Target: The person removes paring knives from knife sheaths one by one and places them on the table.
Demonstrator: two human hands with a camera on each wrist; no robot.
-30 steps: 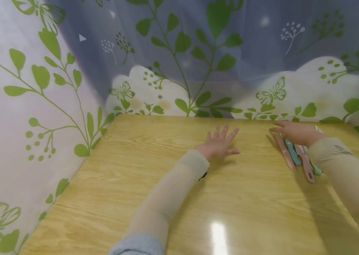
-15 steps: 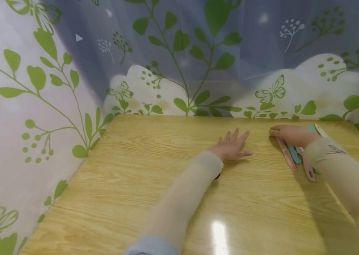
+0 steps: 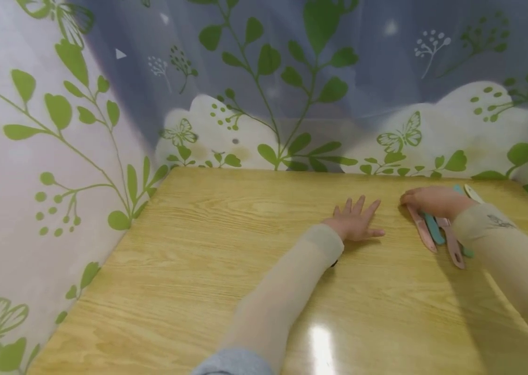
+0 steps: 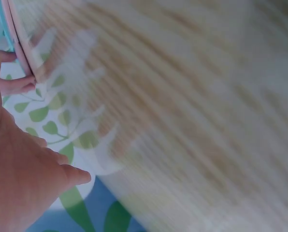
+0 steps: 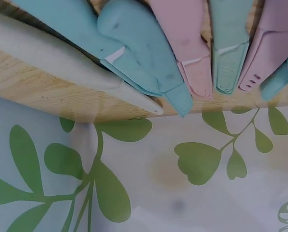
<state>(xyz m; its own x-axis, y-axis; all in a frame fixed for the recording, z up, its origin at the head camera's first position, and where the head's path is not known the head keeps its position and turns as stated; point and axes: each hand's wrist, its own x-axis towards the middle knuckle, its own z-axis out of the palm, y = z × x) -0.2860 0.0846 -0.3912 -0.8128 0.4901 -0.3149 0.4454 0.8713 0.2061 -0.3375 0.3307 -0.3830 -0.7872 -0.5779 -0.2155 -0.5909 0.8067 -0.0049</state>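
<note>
While the left hand (image 3: 353,223) spreads its fingers, I can't tell for the right hand (image 3: 435,200); hold the light-looking pink knife (image 3: 424,233) halfway along.

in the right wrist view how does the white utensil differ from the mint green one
The white utensil lies at a steep slant in the picture; the mint green utensil runs almost straight up and down. The white one narrows to a slim tip, while the mint green one ends broad and blunt. Both lie with those ends toward the leaf-patterned backdrop.
</note>
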